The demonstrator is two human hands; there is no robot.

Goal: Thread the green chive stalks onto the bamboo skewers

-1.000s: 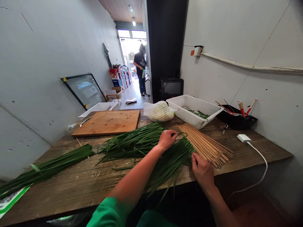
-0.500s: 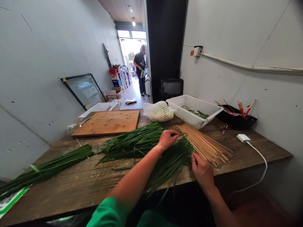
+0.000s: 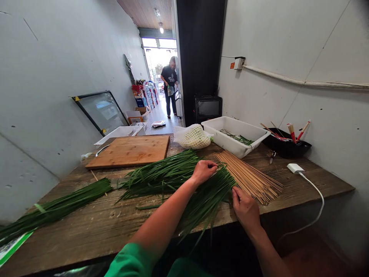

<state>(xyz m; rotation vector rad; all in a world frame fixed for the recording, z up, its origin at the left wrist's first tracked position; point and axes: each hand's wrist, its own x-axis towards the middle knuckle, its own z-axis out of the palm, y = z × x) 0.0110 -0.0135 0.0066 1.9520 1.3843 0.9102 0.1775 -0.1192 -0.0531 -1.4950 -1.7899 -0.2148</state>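
A fan of long green garlic chives (image 3: 206,200) lies across the front of the wooden table, its ends toward the right. My left hand (image 3: 203,172) is closed in a pinch at the far corner of those ends. At the near corner, my right hand (image 3: 246,207) pinches with thumb and forefinger. Whether a thin stick also runs between my fingertips is too small to tell. Behind my left forearm rests a bigger pile of chives (image 3: 161,171). Bamboo skewers (image 3: 249,175) are spread just right of the chive ends.
A tied chive bundle (image 3: 57,204) lies at left, below a wooden cutting board (image 3: 129,152). Further back are a netted foam-wrapped item (image 3: 193,136), a white tub (image 3: 236,148) and a black tray (image 3: 284,148). A white charger (image 3: 295,168) sits at right. A person (image 3: 170,82) stands in the doorway.
My hands stay almost still at the chive ends. The view has shifted slightly. In the doorway, the person has turned and holds a clear item lower in front.
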